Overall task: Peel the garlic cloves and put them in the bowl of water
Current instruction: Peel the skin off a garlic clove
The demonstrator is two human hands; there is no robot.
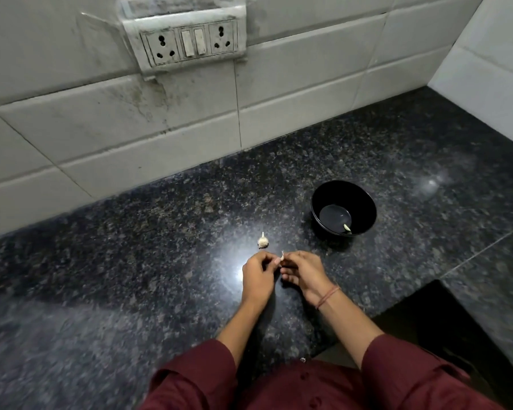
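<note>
Clove (pixel 282 257) pinched in both grips, left hand (pixel 258 276) and right hand (pixel 304 273); bowl (pixel 365 202) at 2 o'clock, right hand nearer.

Single head-worn camera (wide-angle) looked forward and steeply down, close over the countertop (pixel 131 276), facing the tiled wall (pixel 101 128).

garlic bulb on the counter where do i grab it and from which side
Take the garlic bulb by its rounded lower body, pinching opposite sides, coming down from above. Its thin stem points up and looks flimsy. The left hand and right hand both pinch a clove.
</note>
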